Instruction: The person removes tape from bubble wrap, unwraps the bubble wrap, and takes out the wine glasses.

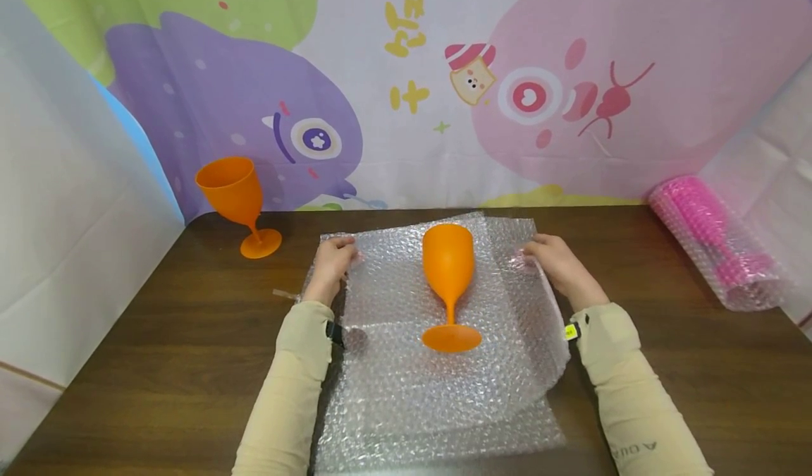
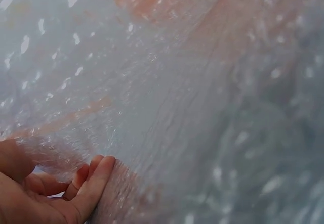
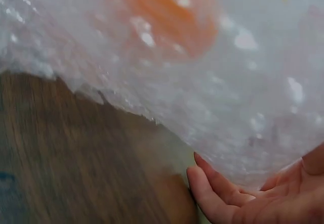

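Note:
An orange plastic goblet [image 1: 449,261] lies on a sheet of clear bubble wrap [image 1: 387,398] in the middle of the head view, its foot toward me. At the wrap's far left, my left hand [image 1: 332,266] pinches the side edge between thumb and fingers. My right hand [image 1: 561,266] grips the opposite edge, which is lifted and bows upward beside the goblet. Both wrist views are mostly filled by the wrap: fingertips of the left hand [image 2: 61,191] hold its edge, and the right hand [image 3: 258,198] has its fingers under the film. Orange shows blurred through the plastic.
Another orange goblet [image 1: 231,190] stands upright at the back left of the dark wooden table [image 1: 190,363]. A pink goblet rolled in bubble wrap [image 1: 713,240] lies at the right. Behind the table hangs a cartoon-printed cloth [image 1: 406,159].

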Available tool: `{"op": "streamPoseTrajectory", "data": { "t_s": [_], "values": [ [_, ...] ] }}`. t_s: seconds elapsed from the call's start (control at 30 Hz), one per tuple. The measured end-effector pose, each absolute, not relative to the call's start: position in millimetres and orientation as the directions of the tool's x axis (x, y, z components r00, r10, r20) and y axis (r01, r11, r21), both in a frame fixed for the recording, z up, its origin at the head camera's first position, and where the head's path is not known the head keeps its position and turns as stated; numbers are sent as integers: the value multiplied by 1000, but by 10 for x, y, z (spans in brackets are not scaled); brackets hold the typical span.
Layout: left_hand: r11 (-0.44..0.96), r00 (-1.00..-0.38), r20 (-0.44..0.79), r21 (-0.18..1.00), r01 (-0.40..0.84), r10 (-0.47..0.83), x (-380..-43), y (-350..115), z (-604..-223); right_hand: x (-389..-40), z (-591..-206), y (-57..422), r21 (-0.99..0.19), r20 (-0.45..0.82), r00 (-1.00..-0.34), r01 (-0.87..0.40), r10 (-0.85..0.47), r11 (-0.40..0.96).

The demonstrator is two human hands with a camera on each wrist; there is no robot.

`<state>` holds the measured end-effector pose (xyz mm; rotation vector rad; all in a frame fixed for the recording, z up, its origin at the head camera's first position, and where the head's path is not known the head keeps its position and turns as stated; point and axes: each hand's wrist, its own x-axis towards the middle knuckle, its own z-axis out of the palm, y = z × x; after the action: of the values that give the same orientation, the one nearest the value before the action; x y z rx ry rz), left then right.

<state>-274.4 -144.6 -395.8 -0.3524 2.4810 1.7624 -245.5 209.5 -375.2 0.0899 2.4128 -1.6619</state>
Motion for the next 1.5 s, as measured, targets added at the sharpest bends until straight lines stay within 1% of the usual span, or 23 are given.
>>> {"op": "streamPoseTrajectory", "data": {
  "t_s": [0.1, 0.17, 0.27, 0.37, 0.5, 0.6, 0.7, 0.77, 0.93, 1.07, 1.2, 1.4, 1.5],
  "values": [
    [300, -970, -206, 924, -236, -130, -2756, -1452, -3962, -2446, -3786, 2147, -926, -214, -974, 178, -72, 333],
    [297, -969, -214, 924, -241, -122, -2761, -1459, -3963, -2436, -3802, 2181, -921, -221, -973, 187, -65, 341],
    [293, -970, -215, 926, -240, -115, -2763, -1464, -3965, -2428, -3813, 2233, -904, -235, -969, 192, -70, 383],
    [293, -971, -214, 926, -237, -110, -2763, -1469, -3963, -2432, -3812, 2277, -889, -250, -961, 181, -116, 420],
    [309, -972, -212, 922, -232, -98, -2755, -1479, -3946, -2444, -3814, 2325, -918, -248, -952, 171, -181, 358],
    [320, -977, -193, 923, -212, -89, -2743, -1493, -3907, -2436, -3805, 2353, -932, -235, -952, 164, -195, 323],
    [311, -980, -182, 930, -198, -80, -2724, -1514, -3821, -2423, -3787, 2376, -919, -232, -953, 150, -193, 363],
    [274, -981, -181, 942, -195, -75, -2715, -1525, -3745, -2419, -3773, 2386, -912, -236, -952, 147, -197, 383],
    [223, -975, -216, 949, -223, -52, -2684, -1563, -3541, -2417, -3733, 2394, -913, -245, -948, 155, -202, 378],
    [228, -970, -245, 944, -240, -6, -2654, -1615, -3408, -2409, -3704, 2385, -909, -241, -951, 151, -196, 388],
    [228, -975, -219, 951, -208, 25, -2616, -1660, -3287, -2399, -3676, 2377, -906, -244, -951, 153, -191, 395],
    [169, -985, -170, 972, -161, 38, -2520, -1664, -3110, -2379, -3610, 2388, -913, -247, -947, 156, -206, 377],
    [135, -988, -136, 983, -125, 69, -2475, -1629, -3047, -2362, -3565, 2405, -905, -269, -936, 165, -226, 392]
  ]
}}
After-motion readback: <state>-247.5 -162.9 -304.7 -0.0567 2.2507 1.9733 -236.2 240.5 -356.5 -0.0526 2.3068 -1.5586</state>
